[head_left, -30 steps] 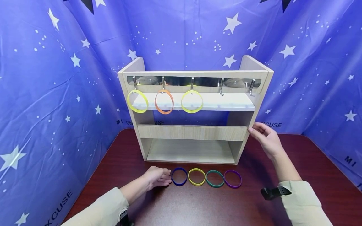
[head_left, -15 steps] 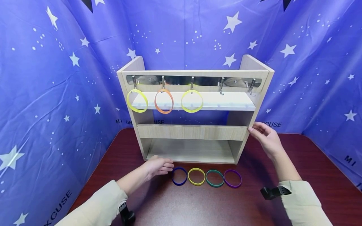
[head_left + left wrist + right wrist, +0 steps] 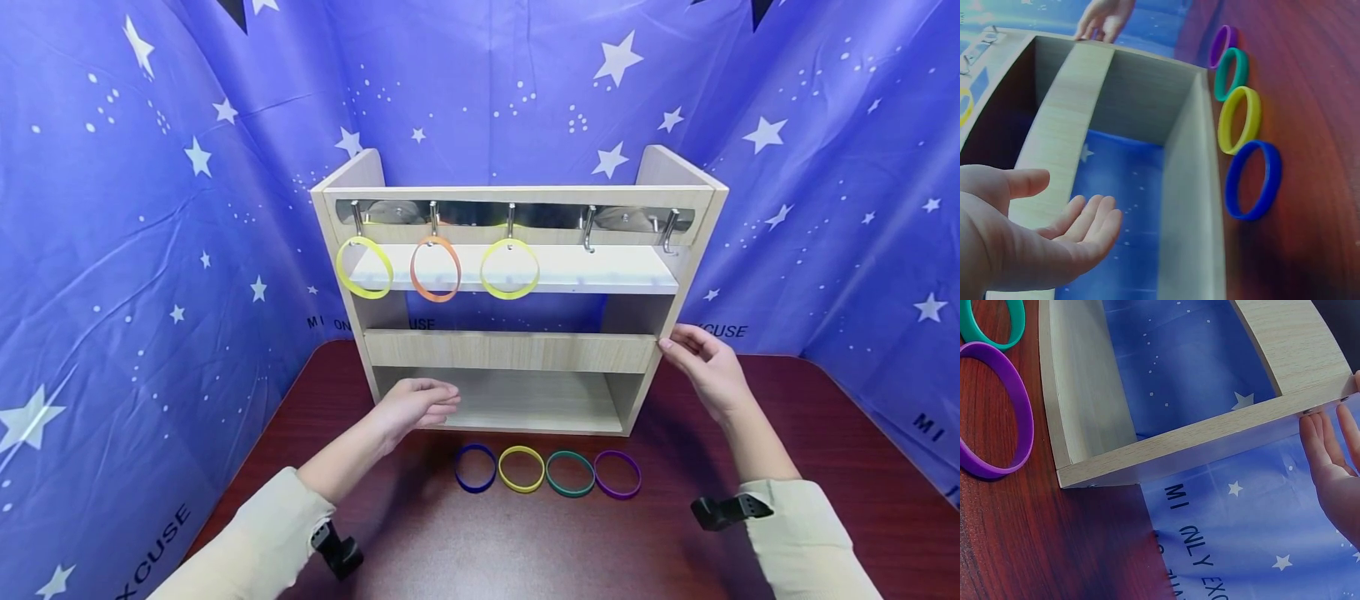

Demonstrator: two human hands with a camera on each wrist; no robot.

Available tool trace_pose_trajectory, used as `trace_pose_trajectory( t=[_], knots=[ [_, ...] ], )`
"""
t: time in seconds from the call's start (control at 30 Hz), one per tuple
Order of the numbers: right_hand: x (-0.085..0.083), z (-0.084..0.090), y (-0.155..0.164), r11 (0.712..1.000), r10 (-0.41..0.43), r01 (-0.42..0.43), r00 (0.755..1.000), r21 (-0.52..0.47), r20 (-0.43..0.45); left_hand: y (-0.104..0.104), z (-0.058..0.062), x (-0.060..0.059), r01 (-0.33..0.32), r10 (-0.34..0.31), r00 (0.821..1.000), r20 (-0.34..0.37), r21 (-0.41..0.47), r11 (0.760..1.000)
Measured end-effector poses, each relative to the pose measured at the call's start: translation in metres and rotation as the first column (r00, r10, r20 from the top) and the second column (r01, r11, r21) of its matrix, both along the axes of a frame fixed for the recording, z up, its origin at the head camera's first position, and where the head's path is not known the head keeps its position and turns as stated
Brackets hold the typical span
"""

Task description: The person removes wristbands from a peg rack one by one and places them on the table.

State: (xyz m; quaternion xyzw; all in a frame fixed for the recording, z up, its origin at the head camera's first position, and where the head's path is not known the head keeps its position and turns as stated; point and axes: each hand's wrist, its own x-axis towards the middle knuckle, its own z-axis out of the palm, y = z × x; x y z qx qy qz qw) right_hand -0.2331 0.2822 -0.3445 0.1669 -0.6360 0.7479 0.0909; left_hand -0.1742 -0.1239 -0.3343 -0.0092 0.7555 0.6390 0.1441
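Observation:
My left hand (image 3: 414,408) hovers in front of the shelf's lower opening, fingers loosely extended and holding nothing. In the left wrist view a gap shows between its thumb and fingertips (image 3: 1107,212). My right hand (image 3: 711,371) touches the right side panel of the wooden shelf (image 3: 510,352) with its fingertips, the thumb by the front edge. On the table before the shelf lie a blue wristband (image 3: 458,475), a yellow wristband (image 3: 521,489), a green wristband (image 3: 570,493) and a purple wristband (image 3: 618,496), in a row.
A metal hook rail (image 3: 480,215) runs along the shelf's top. From its left hooks hang a yellow band (image 3: 340,273), an orange band (image 3: 413,271) and another yellow band (image 3: 510,296). The two right hooks (image 3: 590,229) carry no band. Blue star-printed cloth (image 3: 480,100) surrounds the dark red table (image 3: 540,550).
My left hand has risen from the table beside the blue wristband to the front of the shelf's lower opening. The right hand and the bands have stayed put.

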Motion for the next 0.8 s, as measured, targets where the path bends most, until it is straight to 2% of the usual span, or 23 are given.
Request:
trace_pose_trajectory(
  t=[0.17, 0.4, 0.57, 0.8],
  knots=[
    [0.0, 0.0, 0.0, 1.0, 0.01, -0.01, 1.0, -0.011, -0.001, 0.002, 0.012, -0.003, -0.023, 0.023, 0.999, -0.038, 0.007, 1.0],
    [0.001, 0.002, -0.001, 1.0, -0.004, 0.004, 1.0, -0.001, 0.008, 0.008, 0.03, -0.005, -0.004, 0.004, 0.992, -0.122, -0.001, 1.0],
    [0.002, 0.003, -0.001, 1.0, -0.005, 0.005, 1.0, 0.001, 0.011, 0.014, 0.042, -0.006, -0.023, 0.022, 0.981, -0.192, -0.004, 1.0],
    [0.002, 0.002, -0.001, 1.0, -0.012, 0.012, 1.0, 0.013, 0.014, 0.027, 0.057, -0.005, -0.055, 0.074, 0.959, -0.272, 0.078, 0.995]
  ],
)
